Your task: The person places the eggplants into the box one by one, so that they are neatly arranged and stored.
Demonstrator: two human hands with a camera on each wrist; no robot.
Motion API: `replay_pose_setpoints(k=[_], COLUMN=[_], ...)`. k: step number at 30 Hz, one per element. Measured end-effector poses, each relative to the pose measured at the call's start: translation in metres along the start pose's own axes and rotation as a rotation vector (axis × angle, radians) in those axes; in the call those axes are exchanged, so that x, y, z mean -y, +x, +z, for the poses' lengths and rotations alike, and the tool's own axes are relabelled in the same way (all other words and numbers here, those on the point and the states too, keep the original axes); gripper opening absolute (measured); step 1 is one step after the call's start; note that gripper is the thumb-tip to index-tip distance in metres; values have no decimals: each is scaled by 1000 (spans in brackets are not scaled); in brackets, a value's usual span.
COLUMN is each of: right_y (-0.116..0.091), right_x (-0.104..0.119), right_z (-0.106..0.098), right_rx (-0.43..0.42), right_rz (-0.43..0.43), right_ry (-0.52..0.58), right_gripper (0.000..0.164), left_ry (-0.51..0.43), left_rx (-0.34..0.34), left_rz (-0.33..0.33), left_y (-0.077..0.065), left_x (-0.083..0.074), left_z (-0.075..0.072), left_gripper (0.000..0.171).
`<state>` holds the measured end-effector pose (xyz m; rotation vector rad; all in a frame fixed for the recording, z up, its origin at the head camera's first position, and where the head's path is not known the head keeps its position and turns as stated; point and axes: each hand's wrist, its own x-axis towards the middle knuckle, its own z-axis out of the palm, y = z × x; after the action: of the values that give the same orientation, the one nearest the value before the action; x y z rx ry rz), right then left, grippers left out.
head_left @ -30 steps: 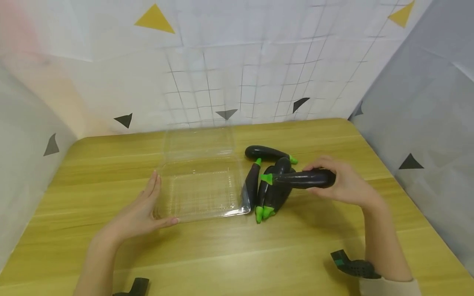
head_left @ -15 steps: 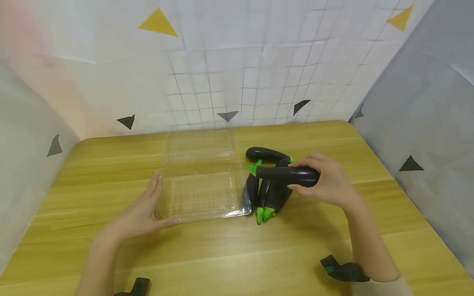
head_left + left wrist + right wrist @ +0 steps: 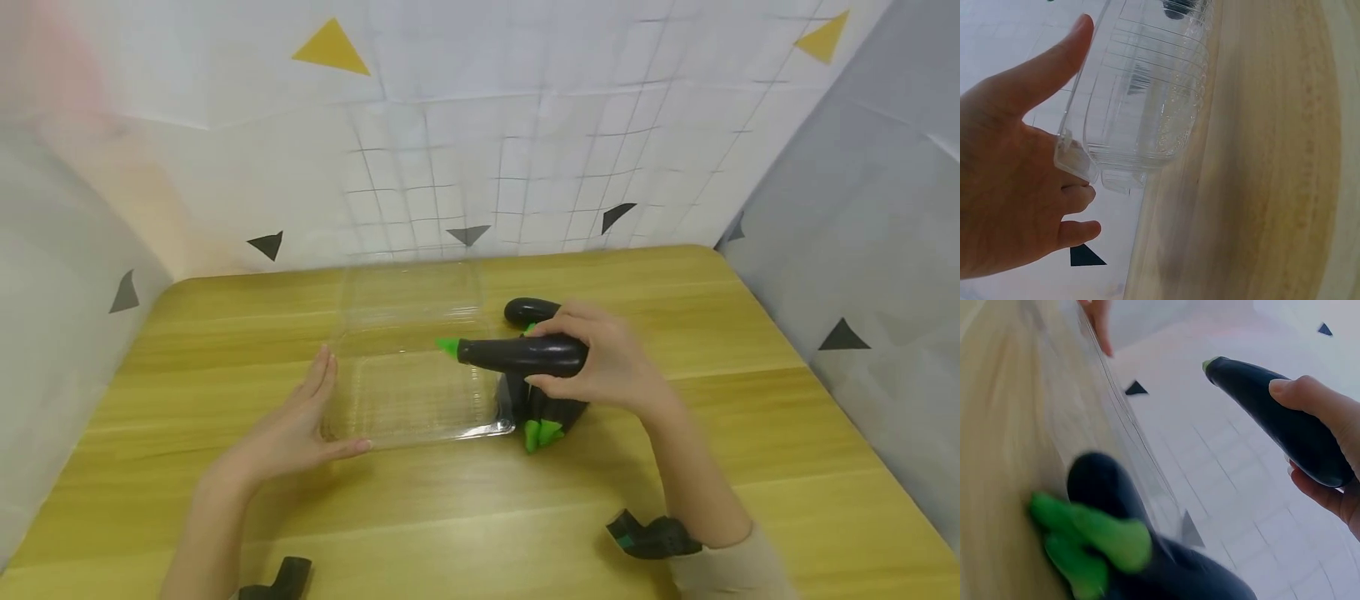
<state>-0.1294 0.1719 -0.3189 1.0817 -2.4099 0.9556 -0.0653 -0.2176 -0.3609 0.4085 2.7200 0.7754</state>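
In the head view my right hand (image 3: 611, 362) grips the thick end of a dark eggplant (image 3: 517, 355) between thumb and fingers. Its green stem end points left, above the right part of an open clear plastic clamshell box (image 3: 412, 396). My left hand (image 3: 281, 437) rests at the box's front left corner, fingers straight along the left side and thumb by the front edge. The left wrist view shows that thumb (image 3: 1054, 69) against the box rim. Several eggplants (image 3: 558, 408) lie in a pile right of the box, partly hidden by the right hand and held eggplant.
The box's raised clear lid (image 3: 412, 287) extends toward the back wall (image 3: 570, 150). One eggplant (image 3: 528, 311) lies at the back of the pile. Wood-patterned tabletop (image 3: 450, 525) spreads in front, and a grey side wall (image 3: 877, 292) stands on the right.
My right hand has carried the eggplant leftward from over the right side of the pile, so its stem end is now over the box. The left hand has stayed at the box corner.
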Motion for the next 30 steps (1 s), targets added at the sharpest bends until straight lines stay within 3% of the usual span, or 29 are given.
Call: replay_pose_setpoints(k=[8,14,21,30], right_y=[14,13,13,11], right_x=[15,19,19,18], right_z=[33,60,88,106], right_rx=[56,125,155,266], right_rz=[-73,-35,-26,-80], right_ry=[107,146,66,-176], right_gripper=[42,42,45,49], left_ry=[20,30,34,35], left_rx=[-3,1,2,2], left_rz=[14,4,-2,-16], left_y=[1,1,0,1], left_x=[-1,-1,-2,-2], left_z=[-2,-3,-2,0], left_gripper=[123,123,123,125])
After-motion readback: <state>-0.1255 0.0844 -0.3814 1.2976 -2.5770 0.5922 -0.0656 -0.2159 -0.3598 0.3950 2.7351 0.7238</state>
